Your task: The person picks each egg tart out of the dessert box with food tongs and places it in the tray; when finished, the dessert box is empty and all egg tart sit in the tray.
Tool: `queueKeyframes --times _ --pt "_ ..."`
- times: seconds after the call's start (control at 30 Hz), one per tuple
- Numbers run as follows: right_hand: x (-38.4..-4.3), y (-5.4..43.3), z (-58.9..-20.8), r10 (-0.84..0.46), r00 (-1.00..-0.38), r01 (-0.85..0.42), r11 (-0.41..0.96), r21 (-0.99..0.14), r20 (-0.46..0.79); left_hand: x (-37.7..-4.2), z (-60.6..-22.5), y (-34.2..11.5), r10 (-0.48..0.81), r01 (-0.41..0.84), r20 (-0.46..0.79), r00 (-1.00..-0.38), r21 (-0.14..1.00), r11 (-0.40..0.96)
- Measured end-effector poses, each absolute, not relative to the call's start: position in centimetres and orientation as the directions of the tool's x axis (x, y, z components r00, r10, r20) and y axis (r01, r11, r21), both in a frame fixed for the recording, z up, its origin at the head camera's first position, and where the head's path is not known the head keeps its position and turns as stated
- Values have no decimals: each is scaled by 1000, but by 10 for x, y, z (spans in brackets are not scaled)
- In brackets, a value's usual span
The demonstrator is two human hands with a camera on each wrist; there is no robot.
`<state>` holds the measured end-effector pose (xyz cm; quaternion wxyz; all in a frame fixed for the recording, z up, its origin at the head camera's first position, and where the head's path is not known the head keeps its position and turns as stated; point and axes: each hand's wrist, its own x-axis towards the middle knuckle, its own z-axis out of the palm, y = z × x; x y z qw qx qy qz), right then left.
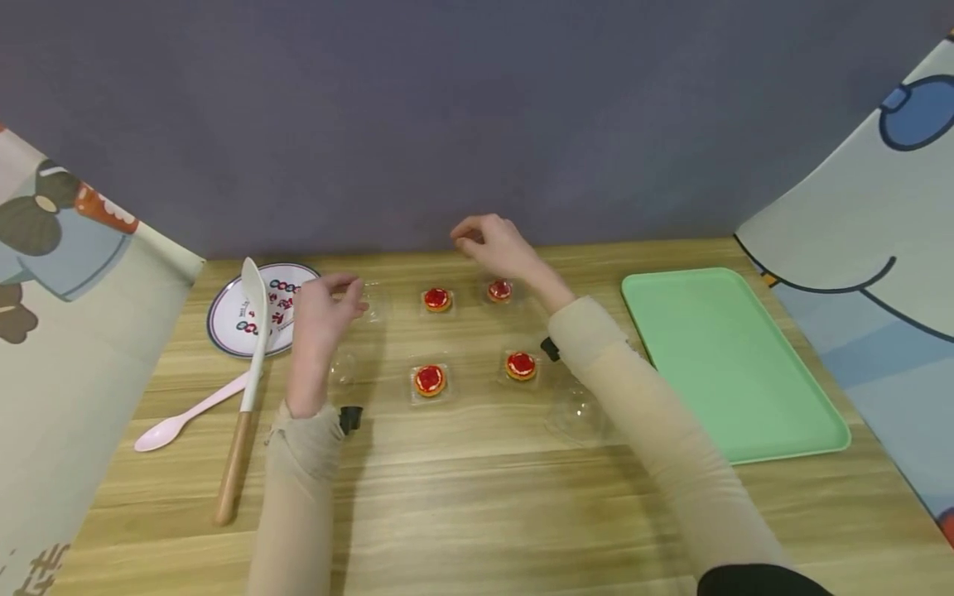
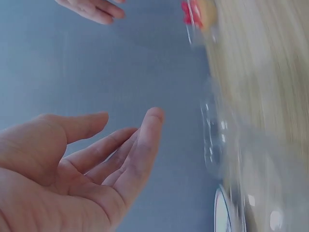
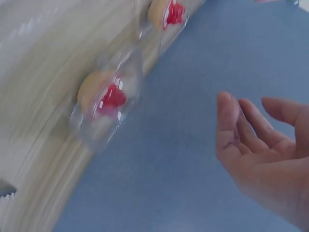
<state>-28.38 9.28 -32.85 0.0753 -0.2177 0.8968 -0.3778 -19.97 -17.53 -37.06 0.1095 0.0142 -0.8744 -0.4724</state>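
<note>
Hovering with right hand near the rear right tart, left hand well left of it; loosely bent, grasping nothing.

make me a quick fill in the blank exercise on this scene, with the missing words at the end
In the head view, ____ red-topped tarts show on the table.
The white head of the long spoon lies over the round ____.
The tray at the right is ____ in colour.
The left hand and the right hand are both holding ____.

Missing words: four; plate; green; nothing.
</note>
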Motion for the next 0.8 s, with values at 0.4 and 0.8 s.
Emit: queueKeyframes --times 0.4,0.8 --pt "-300 142 -343 -425 -902 -264 675 -689 -72 -204 -374 -120 -13 26 38 -999 846 532" --pt "-303 165 -369 -400 -900 -191 720 -668 -174 -207 -390 -84 69 66 35 -997 848 526"
